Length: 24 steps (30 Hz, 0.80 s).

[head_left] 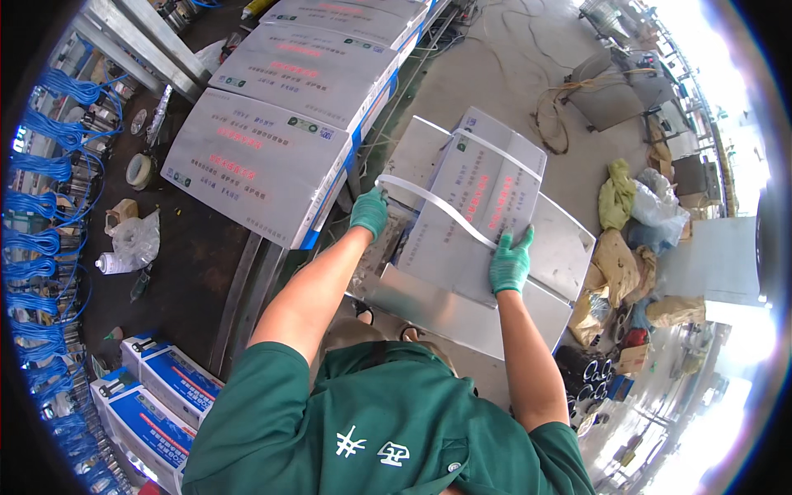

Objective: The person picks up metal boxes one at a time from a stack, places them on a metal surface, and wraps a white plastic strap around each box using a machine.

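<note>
A grey cardboard carton (466, 214) with red and dark print lies in front of me on a metal strapping machine (549, 247). One white packing strap (499, 154) runs across its far part. A second, loose white strap (441, 204) arches over the near part. My left hand (370, 213), in a green glove, is closed on the end of this loose strap, left of the carton. My right hand (510, 262), also gloved in green, lies on the carton's near right part with thumb and fingers apart, beside the strap's other end.
Several similar cartons (256, 157) stand in a row on a rail at the left. Blue-and-white boxes (169, 379) sit at the lower left. A dark workbench (190, 272) holds a tape roll (139, 171) and a spray can (111, 263). Bags (617, 194) and a chair (606, 91) are at the right.
</note>
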### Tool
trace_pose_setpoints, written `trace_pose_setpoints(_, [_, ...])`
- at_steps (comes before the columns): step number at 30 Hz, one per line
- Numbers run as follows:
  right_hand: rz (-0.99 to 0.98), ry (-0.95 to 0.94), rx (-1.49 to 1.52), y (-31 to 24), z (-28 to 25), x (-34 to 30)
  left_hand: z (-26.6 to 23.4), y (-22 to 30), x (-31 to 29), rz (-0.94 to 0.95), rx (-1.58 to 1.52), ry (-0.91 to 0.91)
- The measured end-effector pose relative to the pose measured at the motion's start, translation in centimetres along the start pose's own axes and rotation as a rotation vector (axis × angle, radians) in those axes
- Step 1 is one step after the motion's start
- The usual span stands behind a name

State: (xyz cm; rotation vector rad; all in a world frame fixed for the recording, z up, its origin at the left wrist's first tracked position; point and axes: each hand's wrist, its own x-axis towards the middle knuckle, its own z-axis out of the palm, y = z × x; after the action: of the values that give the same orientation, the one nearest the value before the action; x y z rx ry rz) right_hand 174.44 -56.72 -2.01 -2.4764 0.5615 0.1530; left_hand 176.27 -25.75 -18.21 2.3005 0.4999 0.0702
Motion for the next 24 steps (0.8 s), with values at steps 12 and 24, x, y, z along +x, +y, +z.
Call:
trace_pose_setpoints(12, [-0.031, 0.024, 0.046, 0.5, 0.2, 0.2, -0.3, 0.3, 0.5, 0.052, 0.111, -0.110])
trace_pose_setpoints(24, [-0.029, 0.013, 0.094, 0.9, 0.2, 0.4, -2.6, 5.6, -1.9, 0.339, 0.121, -0.390])
